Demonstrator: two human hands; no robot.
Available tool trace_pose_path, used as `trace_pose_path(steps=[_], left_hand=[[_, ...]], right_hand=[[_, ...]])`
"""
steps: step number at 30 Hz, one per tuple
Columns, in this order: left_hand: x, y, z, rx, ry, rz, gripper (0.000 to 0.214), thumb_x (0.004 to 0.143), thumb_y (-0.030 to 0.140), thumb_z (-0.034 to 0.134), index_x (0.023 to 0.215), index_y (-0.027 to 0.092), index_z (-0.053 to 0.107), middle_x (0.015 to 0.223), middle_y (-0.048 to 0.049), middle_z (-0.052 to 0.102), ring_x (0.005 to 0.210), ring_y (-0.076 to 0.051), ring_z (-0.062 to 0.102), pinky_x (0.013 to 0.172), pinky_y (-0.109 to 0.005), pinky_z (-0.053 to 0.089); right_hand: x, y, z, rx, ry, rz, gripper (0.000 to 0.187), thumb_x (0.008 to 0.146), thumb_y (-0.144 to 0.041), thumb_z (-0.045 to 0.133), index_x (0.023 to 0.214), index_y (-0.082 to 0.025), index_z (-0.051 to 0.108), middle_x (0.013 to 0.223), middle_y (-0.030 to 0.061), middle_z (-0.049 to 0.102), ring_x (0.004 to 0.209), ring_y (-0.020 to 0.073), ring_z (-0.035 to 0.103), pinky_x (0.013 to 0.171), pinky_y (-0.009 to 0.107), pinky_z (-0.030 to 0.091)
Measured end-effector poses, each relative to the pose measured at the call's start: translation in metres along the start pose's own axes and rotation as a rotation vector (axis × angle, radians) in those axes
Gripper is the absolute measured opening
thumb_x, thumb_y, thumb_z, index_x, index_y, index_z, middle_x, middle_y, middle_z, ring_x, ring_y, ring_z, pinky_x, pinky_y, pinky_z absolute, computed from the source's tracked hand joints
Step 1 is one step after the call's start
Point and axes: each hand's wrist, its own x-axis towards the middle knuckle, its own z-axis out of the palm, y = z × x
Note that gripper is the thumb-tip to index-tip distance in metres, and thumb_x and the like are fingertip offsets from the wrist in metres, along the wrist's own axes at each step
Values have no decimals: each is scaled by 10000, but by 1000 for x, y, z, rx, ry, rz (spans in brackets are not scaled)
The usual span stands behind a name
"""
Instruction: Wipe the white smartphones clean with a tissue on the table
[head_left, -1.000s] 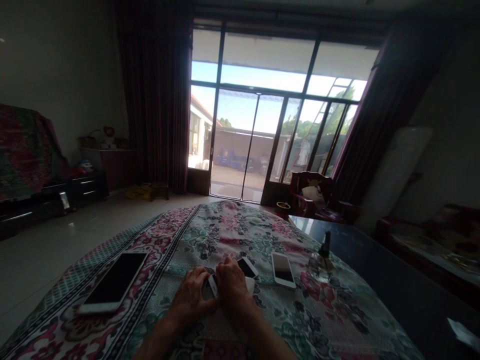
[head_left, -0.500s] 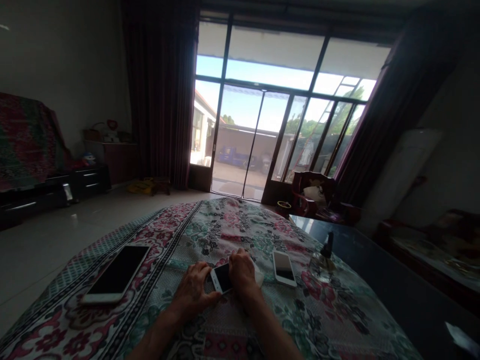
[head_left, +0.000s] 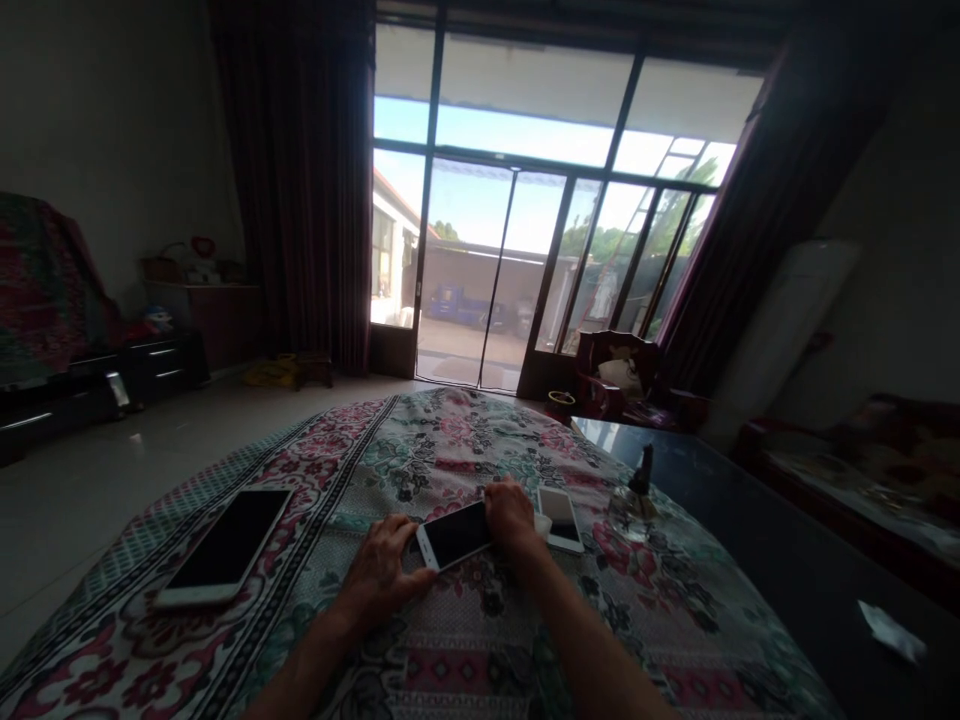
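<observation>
A white-edged smartphone with a dark screen lies on the floral cloth between my hands. My left hand has its fingers curled around the phone's near left end. My right hand is closed over its far right end, with a bit of white material under the fingers. A second small white phone lies just right of my right hand. A larger phone with a dark screen rests farther left on the cloth.
A small glass bottle with a dark top stands at the cloth's right edge, beside a dark glossy table with a white scrap on it. Sliding glass doors, curtains, a chair and low cabinets fill the room behind.
My right hand has slid to the right, uncovering most of the phone's screen. The phone now lies flatter and more sideways. My left hand stayed at its left end.
</observation>
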Motion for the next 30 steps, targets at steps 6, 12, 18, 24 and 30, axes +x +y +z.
trace_pose_path(steps=[6,12,18,24,30], left_hand=[[1,-3,1,12,16,8,517,657,392,718,1117,163,659,1151,-112,616,1081,-291,548,974,-398,425],[1,-5,0,4,9,19,490,658,407,726,1098,199,671,1166,-91,614,1084,-286,546,982,-411,422],[0,-5,0,-29,12,1,497,650,395,727,1101,195,668,1171,-89,613,1095,-285,543,983,-409,423],[0,-6,0,-35,1,17,463,669,386,717,1091,202,666,1160,-82,613,1088,-277,543,976,-404,427],[-1,-5,0,-6,-3,18,506,677,391,714,1125,166,649,1174,-102,601,1104,-283,536,979,-397,422]], right_hand=[[-1,-6,11,-19,4,27,334,922,-133,395,949,-135,728,1103,178,626,1010,247,577,796,297,400],[-26,-47,18,26,-23,-132,319,920,-131,402,974,-126,716,1108,167,612,1024,247,544,820,309,392],[-41,-52,16,77,-48,-342,245,900,-215,488,950,-177,725,1085,113,615,1000,220,527,830,291,373],[-40,-33,12,125,-70,-504,215,901,-224,528,981,-254,725,1007,32,637,960,169,527,873,250,338],[-70,-9,8,215,-83,-623,211,894,-204,546,974,-288,722,1052,9,633,948,165,503,857,253,338]])
